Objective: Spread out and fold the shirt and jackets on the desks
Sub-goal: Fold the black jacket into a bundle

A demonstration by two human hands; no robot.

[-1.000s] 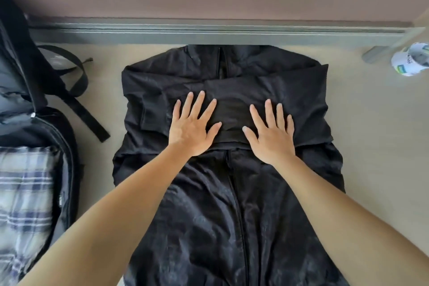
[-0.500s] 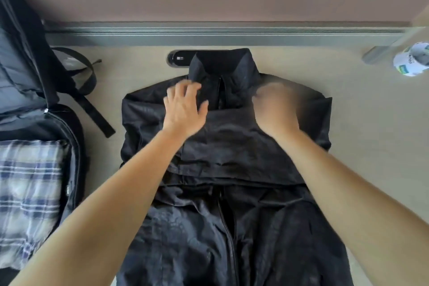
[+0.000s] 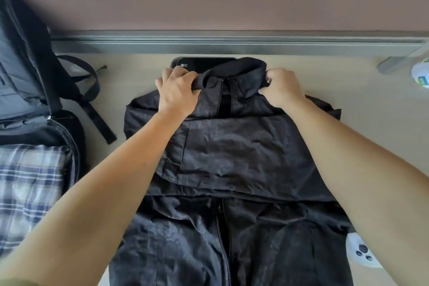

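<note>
The black jacket (image 3: 209, 239) is laid flat on the desk (image 3: 371, 111), zip upward, with the sleeves (image 3: 232, 153) folded across the chest just below the hands. Its collar (image 3: 236, 65) is pinched at both ends: the left hand (image 3: 177, 90) is curled round one end, the right hand (image 3: 282, 90) round the other, both closed on the cloth. The fabric is judged thin, light, soft and rather slippery; sagging between the grips is expected. The thicker collar is considered the firmest place for holding.
</note>
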